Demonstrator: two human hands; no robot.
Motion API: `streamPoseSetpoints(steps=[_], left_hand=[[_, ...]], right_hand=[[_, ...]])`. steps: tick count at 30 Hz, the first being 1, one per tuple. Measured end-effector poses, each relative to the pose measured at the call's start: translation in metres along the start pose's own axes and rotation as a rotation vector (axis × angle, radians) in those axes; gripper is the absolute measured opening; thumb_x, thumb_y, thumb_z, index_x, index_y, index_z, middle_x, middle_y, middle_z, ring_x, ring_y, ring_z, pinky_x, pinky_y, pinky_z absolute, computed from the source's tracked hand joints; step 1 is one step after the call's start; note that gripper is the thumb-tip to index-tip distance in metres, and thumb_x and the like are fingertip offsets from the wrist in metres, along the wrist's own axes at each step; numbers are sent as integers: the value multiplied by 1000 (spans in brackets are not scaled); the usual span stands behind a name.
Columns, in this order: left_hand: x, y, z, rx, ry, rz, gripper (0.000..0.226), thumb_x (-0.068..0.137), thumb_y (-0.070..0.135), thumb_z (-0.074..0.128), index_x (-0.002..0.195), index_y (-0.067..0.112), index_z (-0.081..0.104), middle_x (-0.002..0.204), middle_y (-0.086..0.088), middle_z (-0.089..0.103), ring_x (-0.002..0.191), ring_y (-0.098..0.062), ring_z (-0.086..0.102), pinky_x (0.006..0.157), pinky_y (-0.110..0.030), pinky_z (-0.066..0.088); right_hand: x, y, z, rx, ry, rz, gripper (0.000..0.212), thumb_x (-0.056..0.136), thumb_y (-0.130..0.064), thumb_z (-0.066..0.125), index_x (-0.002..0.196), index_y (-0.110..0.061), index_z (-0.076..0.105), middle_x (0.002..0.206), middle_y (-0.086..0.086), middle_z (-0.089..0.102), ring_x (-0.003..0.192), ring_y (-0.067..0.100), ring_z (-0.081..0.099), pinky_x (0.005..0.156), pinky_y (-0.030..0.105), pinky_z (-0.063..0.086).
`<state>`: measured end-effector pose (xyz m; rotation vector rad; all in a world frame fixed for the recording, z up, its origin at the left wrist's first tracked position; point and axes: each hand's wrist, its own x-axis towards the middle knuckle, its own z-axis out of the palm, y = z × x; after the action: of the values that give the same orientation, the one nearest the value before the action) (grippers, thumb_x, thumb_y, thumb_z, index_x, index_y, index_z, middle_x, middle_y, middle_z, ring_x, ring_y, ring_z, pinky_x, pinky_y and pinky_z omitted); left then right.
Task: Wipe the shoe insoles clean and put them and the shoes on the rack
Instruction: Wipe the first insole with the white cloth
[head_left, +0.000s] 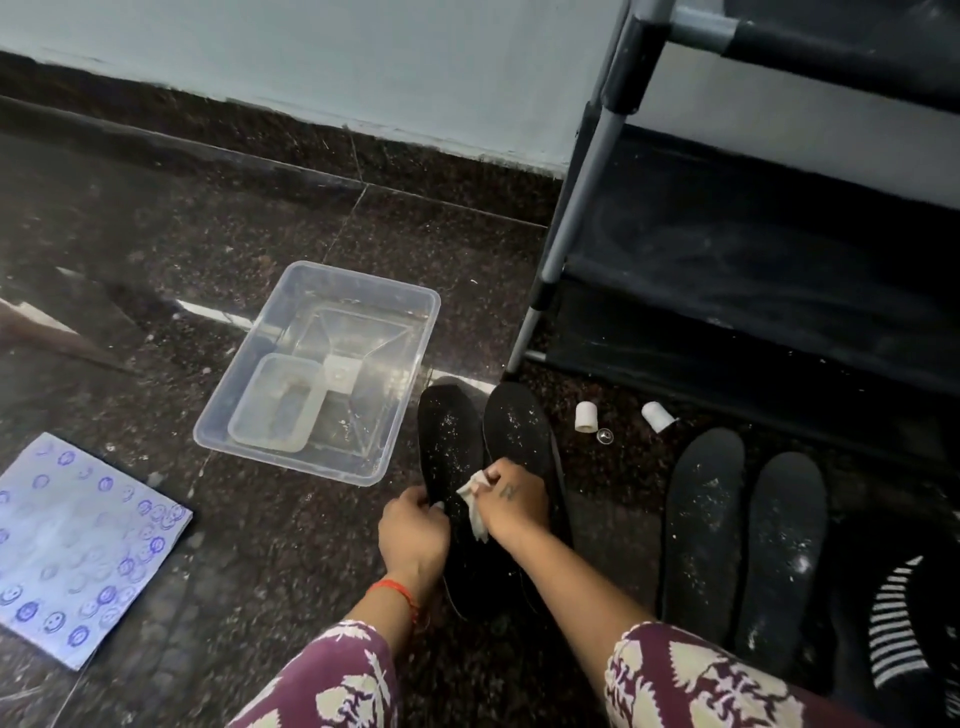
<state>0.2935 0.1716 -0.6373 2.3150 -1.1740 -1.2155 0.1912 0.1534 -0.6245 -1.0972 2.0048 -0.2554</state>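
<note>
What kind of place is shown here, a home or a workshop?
Most likely a home, by a wall on the floor. A black fabric shoe rack with grey metal tubes stands on dark polished speckled stone floor tiles, and a clear plastic tub sits beside dusty black insoles.

From my feed I've got a clear plastic tub (332, 332) with a smaller container (275, 402) inside, a smiley-print cloth (78, 545) near left, two small white caps (585, 417) by the far right.
</note>
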Motion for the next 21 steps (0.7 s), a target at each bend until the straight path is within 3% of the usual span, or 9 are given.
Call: streamPoseSetpoints(steps=[4, 8, 11, 14, 17, 21], left_hand=[[-11, 3, -10, -100, -41, -25, 19, 87, 13, 59, 103, 13, 69, 96, -10, 70, 98, -28, 62, 78, -27, 41], [-24, 16, -26, -191, -105, -2, 10, 85, 11, 63, 92, 17, 68, 74, 1, 63, 77, -18, 58, 69, -23, 38], [-35, 34, -43, -239, -186, 32, 8, 84, 10, 65, 90, 13, 68, 62, 2, 60, 61, -18, 54, 63, -26, 40], [-47, 57, -65, -330, -270, 32, 6, 86, 1, 61, 83, 6, 61, 48, 5, 51, 39, -12, 46, 47, -24, 37], [-67, 85, -91, -393, -353, 38, 17, 89, -2, 57, 76, 9, 57, 50, 4, 51, 39, -7, 46, 40, -18, 42], [-101, 118, -132, -472, -442, 64, 16, 91, -4, 53, 78, 5, 53, 62, -3, 55, 42, -8, 51, 37, -15, 41]], right_hand=[[-9, -1, -17, 58, -23, 41, 17, 87, -28, 59, 96, -16, 65, 104, 4, 68, 95, 19, 62, 66, 16, 36], [-23, -8, -43, 110, -37, 43, 16, 88, -24, 59, 98, -13, 65, 105, 5, 67, 86, 14, 58, 68, 18, 40], [-38, -21, -66, 138, -23, 4, 18, 87, -23, 61, 98, -10, 67, 104, 6, 68, 90, 16, 60, 73, 20, 43], [-57, -40, -91, 202, 32, -22, 17, 85, -24, 63, 91, -10, 69, 93, 5, 70, 85, 15, 60, 76, 23, 47], [-80, -59, -119, 228, 64, -55, 18, 85, -25, 62, 90, -8, 69, 76, -3, 62, 87, 16, 60, 83, 26, 47], [-116, -80, -155, 286, 113, -93, 14, 82, -25, 66, 82, -11, 70, 89, 4, 70, 85, 16, 63, 76, 28, 48]])
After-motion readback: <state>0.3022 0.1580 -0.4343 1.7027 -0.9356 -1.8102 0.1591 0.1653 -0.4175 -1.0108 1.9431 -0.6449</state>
